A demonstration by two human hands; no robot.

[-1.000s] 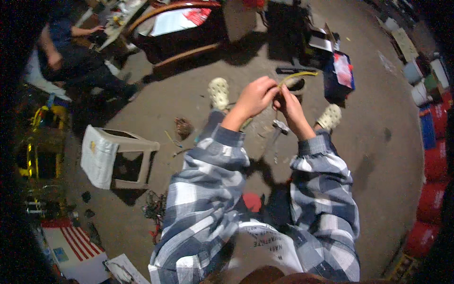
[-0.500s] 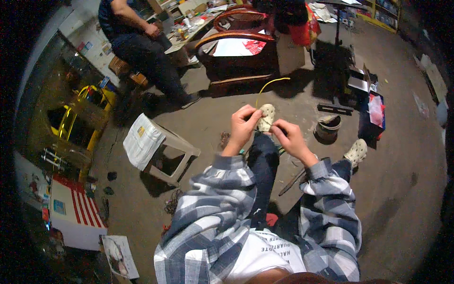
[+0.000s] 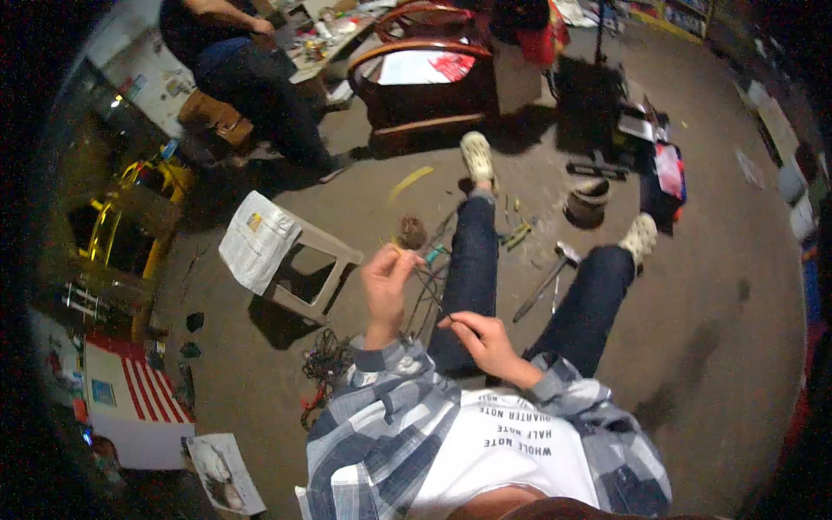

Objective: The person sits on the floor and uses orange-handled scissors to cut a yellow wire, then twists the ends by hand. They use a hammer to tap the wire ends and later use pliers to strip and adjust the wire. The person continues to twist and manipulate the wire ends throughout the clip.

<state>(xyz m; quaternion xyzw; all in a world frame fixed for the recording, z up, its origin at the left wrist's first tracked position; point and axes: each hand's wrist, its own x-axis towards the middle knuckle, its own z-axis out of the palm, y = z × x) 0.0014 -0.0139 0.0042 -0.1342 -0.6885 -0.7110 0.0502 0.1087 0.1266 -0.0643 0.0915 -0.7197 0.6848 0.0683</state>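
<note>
The bare left hand (image 3: 387,284) and bare right hand (image 3: 487,345) each close thumb and fingers on a thin dark flexible strand (image 3: 436,296), which runs between them near the leg in dark blue denim (image 3: 472,260); a rough brown clump (image 3: 412,231) shows just beyond the left hand, and a beige plastic stool (image 3: 324,282) stands to its left
</note>
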